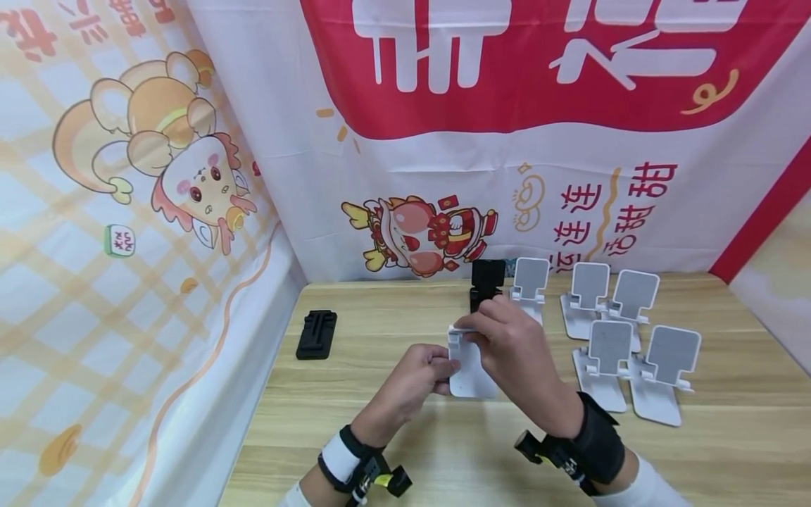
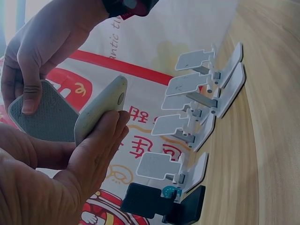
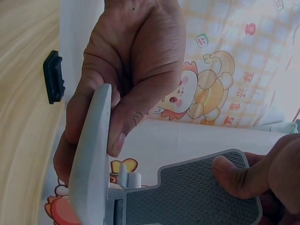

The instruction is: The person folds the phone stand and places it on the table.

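Between both hands is a white phone stand [image 1: 470, 373] with a grey textured back plate [image 3: 187, 190], raised off the table. My left hand [image 1: 415, 373] grips its white base [image 3: 91, 164], thumb on one face and fingers behind. My right hand [image 1: 516, 352] pinches the back plate near its outer end, thumb on the grey pad. In the right wrist view the plate stands out at an angle from the base, joined by a hinge. Beyond the hands, an opened black phone stand [image 1: 487, 278] stands near the back cloth.
A folded black phone stand [image 1: 317, 334] lies at the left of the wooden table [image 1: 380, 310]. Several opened white stands [image 1: 610, 348] are grouped on the right, one [image 1: 530, 278] beside the black one. Printed cloths hang behind and at the left.
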A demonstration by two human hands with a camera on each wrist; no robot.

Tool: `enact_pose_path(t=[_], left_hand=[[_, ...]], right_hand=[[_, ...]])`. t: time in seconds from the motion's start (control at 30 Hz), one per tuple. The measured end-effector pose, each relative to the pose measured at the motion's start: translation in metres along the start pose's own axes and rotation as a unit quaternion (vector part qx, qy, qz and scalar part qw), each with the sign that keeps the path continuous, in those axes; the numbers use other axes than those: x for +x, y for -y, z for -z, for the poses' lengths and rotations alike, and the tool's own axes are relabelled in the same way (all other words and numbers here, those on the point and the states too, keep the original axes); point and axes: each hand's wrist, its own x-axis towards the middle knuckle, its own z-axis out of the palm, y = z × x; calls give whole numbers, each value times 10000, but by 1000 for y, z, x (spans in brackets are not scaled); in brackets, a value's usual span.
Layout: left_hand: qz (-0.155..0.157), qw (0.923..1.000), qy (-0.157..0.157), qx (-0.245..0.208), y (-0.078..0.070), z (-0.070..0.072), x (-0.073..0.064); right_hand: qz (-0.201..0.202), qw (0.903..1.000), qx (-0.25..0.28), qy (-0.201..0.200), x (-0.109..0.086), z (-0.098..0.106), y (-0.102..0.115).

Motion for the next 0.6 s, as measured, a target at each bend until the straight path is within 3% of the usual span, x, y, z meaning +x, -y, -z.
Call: enact_pose_path(t=[0.6], left_hand=[[-154, 9997, -144, -101, -3, -4, -1]], right_hand=[[141, 9998, 69, 110, -8, 0, 3]])
